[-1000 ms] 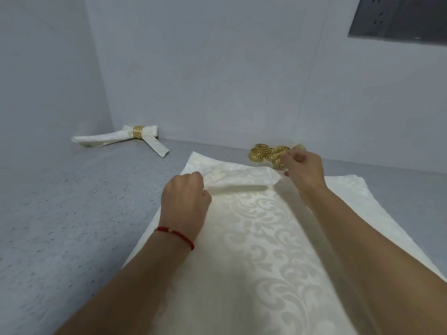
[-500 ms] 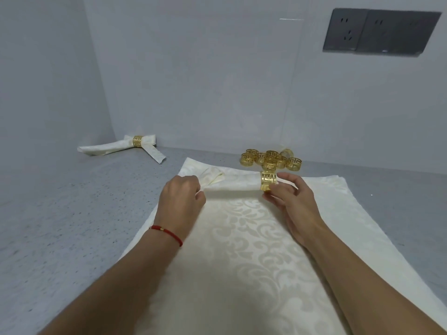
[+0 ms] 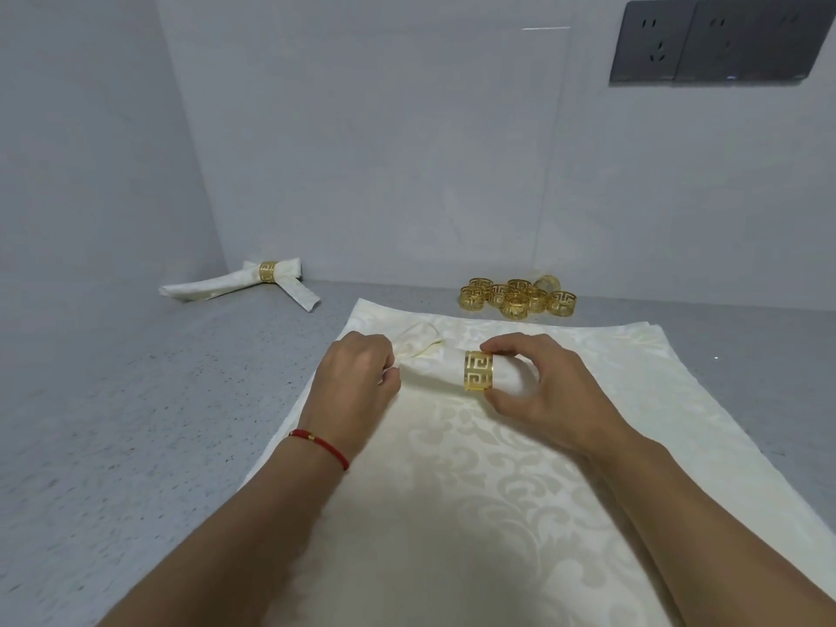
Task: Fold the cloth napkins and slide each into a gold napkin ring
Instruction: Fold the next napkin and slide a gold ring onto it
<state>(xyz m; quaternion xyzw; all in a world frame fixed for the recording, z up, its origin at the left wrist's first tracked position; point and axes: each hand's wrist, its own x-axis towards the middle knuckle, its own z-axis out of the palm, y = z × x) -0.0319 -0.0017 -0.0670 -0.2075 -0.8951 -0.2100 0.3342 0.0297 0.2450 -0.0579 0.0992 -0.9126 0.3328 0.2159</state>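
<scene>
A: Our left hand (image 3: pixel 357 382) pinches the rolled napkin (image 3: pixel 434 371); right hand (image 3: pixel 538 391) grips the gold ring (image 3: pixel 478 371) around it, atop the napkin stack (image 3: pixel 475 513).

B: Grey speckled bench (image 3: pixel 135 423) bare at left; spare rings (image 3: pixel 515 297) beside the stack's far edge, finished napkin (image 3: pixel 244 285) in the corner.

Your right hand (image 3: pixel 538 391) has left the pile of spare rings (image 3: pixel 515 298) and now has a gold ring (image 3: pixel 478 371) slid further along the rolled napkin (image 3: pixel 434 368).
</scene>
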